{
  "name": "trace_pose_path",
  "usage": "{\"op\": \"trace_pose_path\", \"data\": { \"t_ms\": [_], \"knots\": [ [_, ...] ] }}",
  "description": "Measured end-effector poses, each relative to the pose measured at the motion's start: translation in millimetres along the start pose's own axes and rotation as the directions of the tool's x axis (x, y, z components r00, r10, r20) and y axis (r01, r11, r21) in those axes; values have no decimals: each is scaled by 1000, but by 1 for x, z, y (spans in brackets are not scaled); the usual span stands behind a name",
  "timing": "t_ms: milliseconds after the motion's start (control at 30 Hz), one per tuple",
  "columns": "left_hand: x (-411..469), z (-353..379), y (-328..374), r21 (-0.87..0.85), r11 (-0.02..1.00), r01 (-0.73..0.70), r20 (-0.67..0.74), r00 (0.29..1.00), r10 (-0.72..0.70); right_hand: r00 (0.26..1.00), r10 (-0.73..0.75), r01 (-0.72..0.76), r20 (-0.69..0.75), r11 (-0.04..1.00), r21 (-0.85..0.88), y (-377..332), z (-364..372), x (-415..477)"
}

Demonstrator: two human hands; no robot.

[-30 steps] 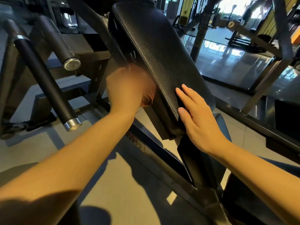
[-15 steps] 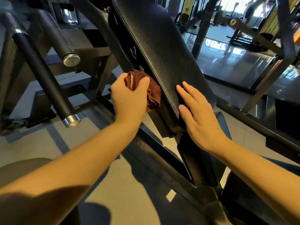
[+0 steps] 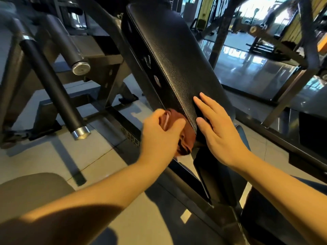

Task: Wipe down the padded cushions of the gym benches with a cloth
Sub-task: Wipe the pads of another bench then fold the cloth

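Our left hand (image 3: 160,133) reaches forward on a bare, outstretched forearm, fingers and thumb curled round the brown cloth (image 3: 185,144). Our right hand (image 3: 220,131) lies flat just beside it, fingers straight and close together.

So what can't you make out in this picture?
All from the head view.
The cloth: mostly covered by the left hand, which is motion-blurred.
The lettering on the frame: small, blurred, partly behind that hand.
The pad: its lower edge lies under the right hand.
The background machines: small, washed out by window glare.
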State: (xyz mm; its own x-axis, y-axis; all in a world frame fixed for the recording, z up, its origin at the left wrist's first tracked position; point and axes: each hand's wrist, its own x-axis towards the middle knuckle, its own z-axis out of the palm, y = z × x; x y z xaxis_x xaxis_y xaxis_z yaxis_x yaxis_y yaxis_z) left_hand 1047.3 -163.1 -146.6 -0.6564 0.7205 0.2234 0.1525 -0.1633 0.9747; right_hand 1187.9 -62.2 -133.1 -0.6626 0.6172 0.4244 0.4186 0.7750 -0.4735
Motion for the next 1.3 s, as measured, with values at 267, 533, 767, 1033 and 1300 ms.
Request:
{"op": "trace_pose_path", "data": {
  "t_ms": [267,533,767,1033,1300],
  "knots": [
    [52,-17,19,-26,997,-66,-219,974,59,1000,-18,18,12,999,27,2,-5,1],
    [0,0,-10,83,996,-12,16,1000,10,996,4,-5,-85,1000,-12,-6,-4,12],
    [97,-38,34,141,985,-101,-227,965,131,996,-20,16,-92,999,-47,-20,-2,24],
    [66,-31,19,233,969,-83,-82,991,104,973,-50,55,-226,998,17,-39,11,60],
    [108,-48,34,190,971,-148,-192,964,184,948,-107,121,-300,992,27,-38,10,87]
  ]
}}
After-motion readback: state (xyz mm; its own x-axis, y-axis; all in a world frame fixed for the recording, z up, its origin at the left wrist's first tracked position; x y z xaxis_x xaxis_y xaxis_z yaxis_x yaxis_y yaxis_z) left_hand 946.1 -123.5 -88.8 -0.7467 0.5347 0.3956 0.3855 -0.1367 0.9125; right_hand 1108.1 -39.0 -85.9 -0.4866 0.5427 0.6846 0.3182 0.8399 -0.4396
